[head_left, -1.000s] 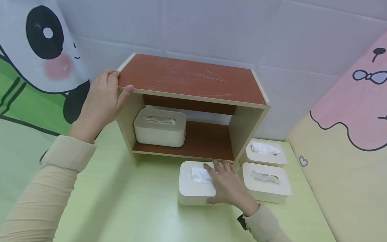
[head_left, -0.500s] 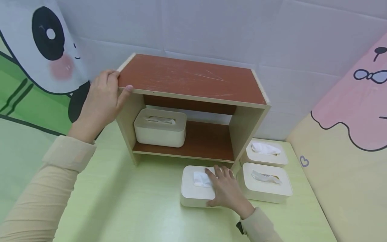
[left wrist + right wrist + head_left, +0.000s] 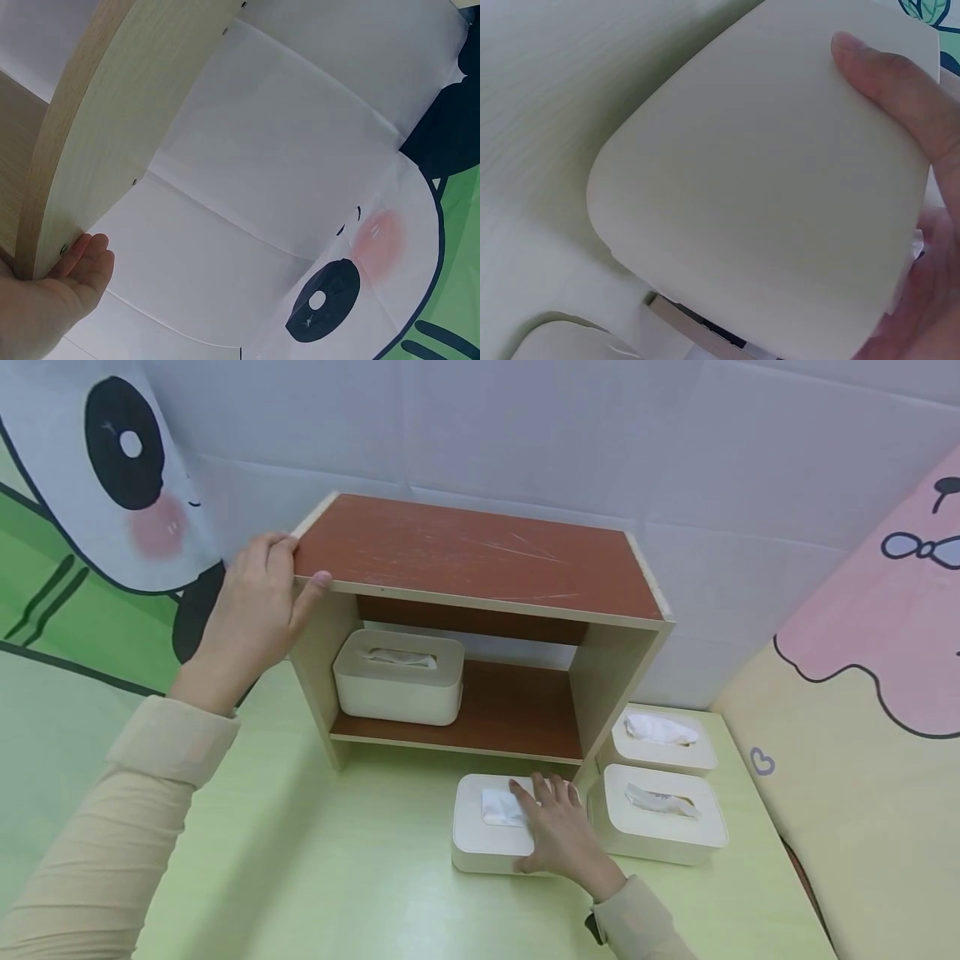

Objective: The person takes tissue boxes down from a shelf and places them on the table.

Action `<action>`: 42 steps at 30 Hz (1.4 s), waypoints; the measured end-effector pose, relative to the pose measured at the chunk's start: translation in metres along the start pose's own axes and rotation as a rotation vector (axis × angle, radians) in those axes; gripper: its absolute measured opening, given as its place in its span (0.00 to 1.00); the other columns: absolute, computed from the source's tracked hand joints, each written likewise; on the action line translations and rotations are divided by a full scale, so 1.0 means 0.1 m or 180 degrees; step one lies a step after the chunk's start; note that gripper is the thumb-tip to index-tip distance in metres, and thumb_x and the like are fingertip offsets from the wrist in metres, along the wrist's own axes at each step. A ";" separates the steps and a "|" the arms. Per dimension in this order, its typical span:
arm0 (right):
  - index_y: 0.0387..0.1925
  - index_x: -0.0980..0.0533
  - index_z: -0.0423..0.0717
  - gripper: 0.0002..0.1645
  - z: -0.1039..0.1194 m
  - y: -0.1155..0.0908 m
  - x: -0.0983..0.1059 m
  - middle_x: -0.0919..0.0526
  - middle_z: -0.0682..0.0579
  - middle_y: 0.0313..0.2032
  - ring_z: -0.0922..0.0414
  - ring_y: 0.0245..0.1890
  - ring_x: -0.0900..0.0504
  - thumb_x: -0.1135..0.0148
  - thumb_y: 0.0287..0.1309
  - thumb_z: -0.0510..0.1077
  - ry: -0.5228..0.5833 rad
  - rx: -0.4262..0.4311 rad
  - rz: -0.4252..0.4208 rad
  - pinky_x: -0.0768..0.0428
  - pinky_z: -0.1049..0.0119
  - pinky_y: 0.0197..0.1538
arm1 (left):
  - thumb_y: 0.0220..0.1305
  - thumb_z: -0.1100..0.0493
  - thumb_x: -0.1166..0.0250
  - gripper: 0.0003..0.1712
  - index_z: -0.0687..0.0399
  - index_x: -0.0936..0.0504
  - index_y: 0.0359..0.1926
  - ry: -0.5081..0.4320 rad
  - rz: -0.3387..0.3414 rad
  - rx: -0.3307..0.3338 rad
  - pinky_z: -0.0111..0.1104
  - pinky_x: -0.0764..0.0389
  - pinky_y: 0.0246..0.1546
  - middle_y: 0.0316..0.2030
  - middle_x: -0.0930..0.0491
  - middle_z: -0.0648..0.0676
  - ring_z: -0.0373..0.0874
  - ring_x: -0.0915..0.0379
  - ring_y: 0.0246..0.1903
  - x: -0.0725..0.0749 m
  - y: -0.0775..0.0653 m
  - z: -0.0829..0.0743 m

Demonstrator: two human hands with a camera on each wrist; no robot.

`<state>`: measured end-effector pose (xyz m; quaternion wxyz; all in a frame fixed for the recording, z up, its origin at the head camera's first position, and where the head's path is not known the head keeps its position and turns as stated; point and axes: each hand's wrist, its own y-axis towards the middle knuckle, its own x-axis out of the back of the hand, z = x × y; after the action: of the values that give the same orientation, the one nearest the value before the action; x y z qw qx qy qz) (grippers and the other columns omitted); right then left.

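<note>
My left hand (image 3: 247, 610) grips the top left corner of a small wooden shelf (image 3: 480, 556), thumb along the front edge. In the left wrist view its fingers (image 3: 91, 266) bend round the shelf's pale side panel (image 3: 124, 112). With my right hand (image 3: 564, 835) I hold a cream tissue box (image 3: 480, 839) from above, in front of the shelf's lower right corner. The right wrist view shows the thumb pressing the box's side wall (image 3: 757, 172); the other fingers are partly hidden. A second tissue box (image 3: 397, 693) sits inside the shelf at the left.
Two more tissue boxes stand right of the shelf, one at the back (image 3: 663, 739) and one nearer (image 3: 663, 814). All rest on a light green table (image 3: 315, 877). Behind hangs a pale wall sheet (image 3: 510, 435) with cartoon prints at both sides.
My right hand and the held tissue box have moved slightly toward me and right, away from the shelf's front. The left hand keeps its place on the shelf corner.
</note>
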<state>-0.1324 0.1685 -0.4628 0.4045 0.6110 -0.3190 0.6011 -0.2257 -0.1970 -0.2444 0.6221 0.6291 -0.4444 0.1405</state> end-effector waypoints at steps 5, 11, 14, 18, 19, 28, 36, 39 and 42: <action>0.63 0.37 0.53 0.66 -0.01 0.01 -0.06 0.33 0.38 0.60 0.36 0.59 0.36 0.24 0.12 0.68 0.0024 -0.0040 0.0026 0.35 0.40 0.57 | 0.68 0.47 0.51 0.33 0.76 0.36 0.56 -0.0008 -0.0011 -0.0011 0.55 0.37 0.55 0.53 0.35 0.73 0.68 0.37 0.51 -0.01 0.00 0.01; 0.64 0.38 0.53 0.67 -0.01 0.02 -0.10 0.34 0.38 0.60 0.35 0.60 0.37 0.25 0.14 0.68 0.0074 -0.0122 0.0061 0.35 0.39 0.57 | 0.68 0.47 0.51 0.33 0.76 0.36 0.56 -0.0001 -0.0016 -0.0025 0.56 0.37 0.54 0.53 0.35 0.73 0.68 0.37 0.50 -0.02 0.01 0.01; 0.64 0.38 0.53 0.66 -0.01 0.02 -0.12 0.34 0.38 0.61 0.34 0.60 0.37 0.25 0.15 0.69 0.0082 -0.0145 0.0071 0.35 0.39 0.58 | 0.68 0.47 0.51 0.33 0.76 0.36 0.56 0.0002 -0.0018 -0.0022 0.55 0.37 0.55 0.53 0.35 0.73 0.68 0.37 0.50 -0.02 0.01 0.01; 0.64 0.38 0.52 0.66 -0.01 0.03 -0.13 0.35 0.37 0.61 0.34 0.60 0.38 0.25 0.16 0.69 0.0085 -0.0168 0.0078 0.35 0.39 0.58 | 0.67 0.47 0.50 0.32 0.76 0.36 0.55 -0.0005 -0.0038 -0.0030 0.55 0.36 0.54 0.53 0.35 0.72 0.68 0.36 0.50 -0.02 0.01 0.01; 0.64 0.38 0.52 0.67 -0.01 0.03 -0.13 0.35 0.37 0.61 0.34 0.60 0.38 0.25 0.16 0.69 0.0089 -0.0175 0.0086 0.35 0.39 0.58 | 0.67 0.47 0.50 0.32 0.76 0.36 0.55 -0.0009 -0.0052 -0.0037 0.56 0.36 0.54 0.53 0.34 0.72 0.68 0.36 0.49 -0.03 0.01 0.02; 0.66 0.42 0.51 0.68 0.01 0.02 -0.14 0.38 0.36 0.63 0.34 0.62 0.40 0.24 0.17 0.67 0.0142 -0.0263 0.0211 0.39 0.38 0.60 | 0.67 0.47 0.49 0.33 0.76 0.36 0.55 -0.0026 -0.0083 -0.0052 0.55 0.36 0.54 0.53 0.34 0.72 0.68 0.36 0.49 -0.03 0.01 0.01; 0.66 0.44 0.51 0.70 0.00 0.02 -0.13 0.41 0.38 0.64 0.33 0.63 0.42 0.24 0.16 0.68 0.0207 -0.0247 0.0235 0.41 0.38 0.61 | 0.67 0.48 0.49 0.33 0.77 0.36 0.54 -0.0008 -0.0096 -0.0050 0.55 0.36 0.53 0.52 0.34 0.73 0.69 0.36 0.49 -0.02 0.01 0.01; 0.67 0.44 0.51 0.71 0.00 0.03 -0.11 0.41 0.38 0.64 0.33 0.62 0.42 0.24 0.16 0.68 0.0264 -0.0235 0.0232 0.41 0.38 0.61 | 0.67 0.48 0.49 0.32 0.78 0.36 0.54 -0.0004 -0.0109 -0.0057 0.55 0.36 0.53 0.52 0.34 0.73 0.69 0.36 0.49 -0.02 0.01 0.01; 0.66 0.44 0.50 0.72 0.00 0.03 -0.10 0.40 0.38 0.64 0.33 0.62 0.42 0.24 0.15 0.68 0.0328 -0.0229 0.0238 0.41 0.38 0.61 | 0.67 0.48 0.49 0.32 0.77 0.36 0.54 -0.0007 -0.0101 -0.0061 0.55 0.36 0.53 0.52 0.34 0.73 0.69 0.36 0.49 -0.02 0.01 0.00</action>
<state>-0.1353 0.1661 -0.4719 0.4193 0.5520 -0.3417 0.6345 -0.2275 -0.1965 -0.2452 0.6298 0.6302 -0.4363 0.1257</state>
